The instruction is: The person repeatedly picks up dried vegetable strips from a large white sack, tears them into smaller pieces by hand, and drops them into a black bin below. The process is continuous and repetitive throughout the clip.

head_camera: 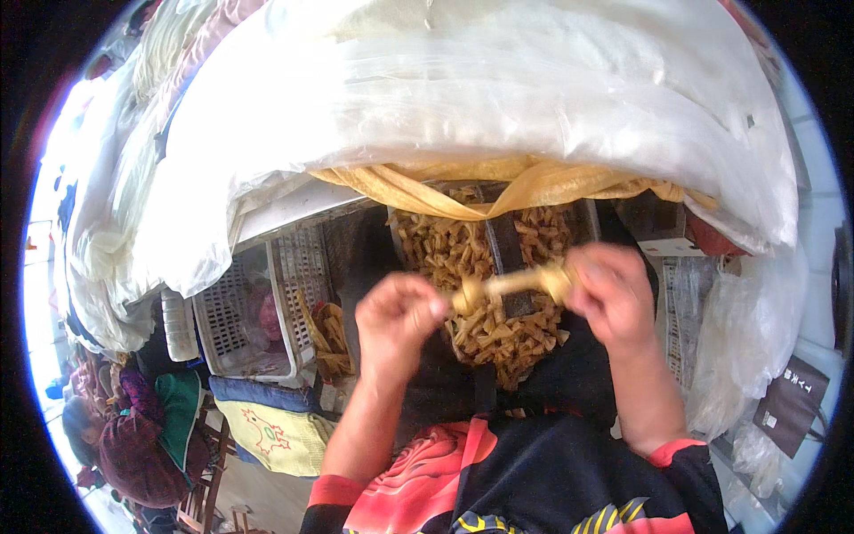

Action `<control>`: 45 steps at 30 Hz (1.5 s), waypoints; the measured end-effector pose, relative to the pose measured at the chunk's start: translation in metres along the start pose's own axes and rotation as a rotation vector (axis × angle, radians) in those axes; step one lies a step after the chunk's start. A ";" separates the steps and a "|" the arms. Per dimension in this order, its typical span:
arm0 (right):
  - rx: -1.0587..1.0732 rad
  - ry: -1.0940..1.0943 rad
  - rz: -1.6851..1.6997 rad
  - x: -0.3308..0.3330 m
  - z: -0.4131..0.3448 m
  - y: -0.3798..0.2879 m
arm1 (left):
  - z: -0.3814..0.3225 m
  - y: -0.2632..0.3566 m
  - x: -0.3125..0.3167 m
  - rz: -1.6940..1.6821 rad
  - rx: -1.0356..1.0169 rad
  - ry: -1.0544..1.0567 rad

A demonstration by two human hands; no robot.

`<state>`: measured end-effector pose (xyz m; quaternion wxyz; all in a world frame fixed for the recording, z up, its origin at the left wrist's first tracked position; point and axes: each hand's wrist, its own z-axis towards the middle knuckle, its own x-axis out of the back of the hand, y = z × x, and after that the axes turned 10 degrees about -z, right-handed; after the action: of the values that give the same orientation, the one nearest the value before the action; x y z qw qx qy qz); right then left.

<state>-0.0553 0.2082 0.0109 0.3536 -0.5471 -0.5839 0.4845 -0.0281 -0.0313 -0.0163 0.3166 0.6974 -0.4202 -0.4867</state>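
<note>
My left hand (400, 310) pinches one end of a yellow knotted strip (517, 283), blurred by motion. My right hand (610, 294) grips its other end. Two thick knots show on the strip, one near each hand, with a thinner stretch between them. Below it lies a heap of tan knotted pieces (494, 334), which look like dried bean-curd knots. They fill a container whose sides are mostly hidden; a dark band (510, 260) crosses over it. Above my hands, a long yellow sheet-like strip (434, 197) sags from the work surface edge.
White plastic sheeting (467, 87) covers the surface ahead. To the left are a white plastic crate (290, 334), a clear bottle (179, 327) and a yellow cloth-covered seat (280, 427). A person (143, 440) sits further left. Plastic bags (727, 354) and a dark bag (790, 404) lie right.
</note>
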 end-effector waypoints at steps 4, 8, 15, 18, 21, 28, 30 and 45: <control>-0.129 -0.011 -0.130 0.019 -0.022 0.042 | -0.014 -0.017 0.031 0.164 0.163 0.060; 0.082 0.022 -0.538 0.025 -0.081 0.037 | -0.062 -0.010 0.027 -0.127 0.000 0.085; 0.314 0.088 -0.014 0.007 -0.112 0.004 | -0.096 0.011 -0.011 0.402 0.154 -0.896; 0.321 0.082 -0.194 0.012 -0.120 0.015 | -0.117 0.008 0.014 -0.520 0.641 -0.314; 0.720 -0.218 -0.747 -0.041 -0.122 -0.002 | -0.108 -0.012 -0.019 -0.074 -0.029 -0.551; 0.525 -0.103 -0.386 -0.043 -0.118 0.027 | -0.124 -0.005 -0.021 -0.006 0.365 -0.527; 0.602 -0.113 -0.636 -0.055 -0.119 0.034 | -0.127 0.001 -0.022 0.002 0.482 -0.495; 0.164 -0.236 -0.289 -0.052 -0.101 0.068 | -0.115 -0.017 -0.019 0.041 0.453 -0.423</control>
<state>0.0678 0.1710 -0.0192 0.3921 -0.3662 -0.6522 0.5355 0.0821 -0.0032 0.0144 0.0684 0.6246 -0.5885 -0.5087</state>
